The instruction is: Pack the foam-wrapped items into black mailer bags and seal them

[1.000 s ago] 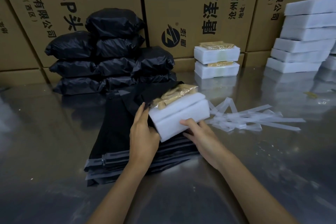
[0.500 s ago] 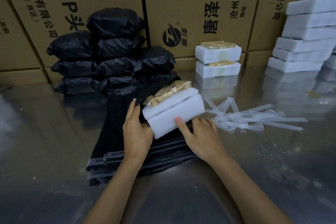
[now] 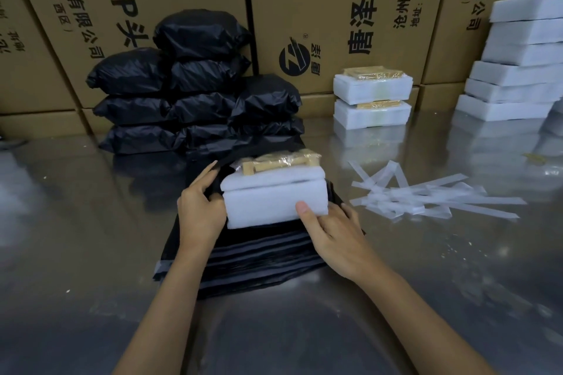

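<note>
Hands are pushing the foam block (image 3: 275, 204) into a bag (image 3: 253, 256) at 6 o'clock: left hand (image 3: 199, 210) pinching the bag edge, right hand (image 3: 332, 237) gripping foam. Full bags (image 3: 195, 91) are sitting at 11 o'clock; more blocks (image 3: 371, 100) are waiting at 1 o'clock.

The table (image 3: 91, 237) looks like bare metal, smooth and glossy enough to mirror the stacks on it. The filled bags (image 3: 195, 91) and the flat bags (image 3: 259, 262) are thin black plastic, the filled ones crinkled with a soft sheen, while the block (image 3: 274, 201) is white foam, matt and finely textured, topped by pale wood under shiny clear film. Behind stand boxes (image 3: 335, 9) of matt brown cardboard printed in black, and the strips (image 3: 432, 198) look like translucent white, slightly glossy paper or plastic.
</note>
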Demonstrator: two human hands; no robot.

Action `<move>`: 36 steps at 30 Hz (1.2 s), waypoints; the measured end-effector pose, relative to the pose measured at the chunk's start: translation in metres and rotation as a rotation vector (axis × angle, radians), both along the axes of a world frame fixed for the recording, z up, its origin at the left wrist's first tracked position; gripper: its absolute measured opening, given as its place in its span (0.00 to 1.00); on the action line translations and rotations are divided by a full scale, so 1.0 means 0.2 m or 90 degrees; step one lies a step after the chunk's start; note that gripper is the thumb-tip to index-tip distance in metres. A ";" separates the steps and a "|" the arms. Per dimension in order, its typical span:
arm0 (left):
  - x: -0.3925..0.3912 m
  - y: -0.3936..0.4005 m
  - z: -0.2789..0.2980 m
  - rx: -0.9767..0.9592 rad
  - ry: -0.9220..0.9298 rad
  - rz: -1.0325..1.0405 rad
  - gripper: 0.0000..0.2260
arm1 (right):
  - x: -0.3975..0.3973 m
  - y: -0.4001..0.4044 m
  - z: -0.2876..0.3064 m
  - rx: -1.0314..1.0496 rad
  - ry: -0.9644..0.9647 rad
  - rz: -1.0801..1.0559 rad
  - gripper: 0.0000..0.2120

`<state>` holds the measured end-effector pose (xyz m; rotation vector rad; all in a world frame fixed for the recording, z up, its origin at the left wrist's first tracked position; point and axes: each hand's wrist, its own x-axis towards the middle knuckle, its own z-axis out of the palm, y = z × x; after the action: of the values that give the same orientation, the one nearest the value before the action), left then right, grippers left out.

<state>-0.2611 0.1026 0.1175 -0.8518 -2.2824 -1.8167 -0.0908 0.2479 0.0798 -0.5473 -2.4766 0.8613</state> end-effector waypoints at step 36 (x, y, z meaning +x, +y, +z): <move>-0.03 0.07 -0.08 -0.004 -0.035 0.075 0.19 | -0.35 0.02 0.04 0.410 -0.029 -0.237 0.21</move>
<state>-0.2670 0.1171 0.1013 -0.6619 -2.3187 -1.8047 -0.1604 0.2527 0.0873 -0.7485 -2.3874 -0.0994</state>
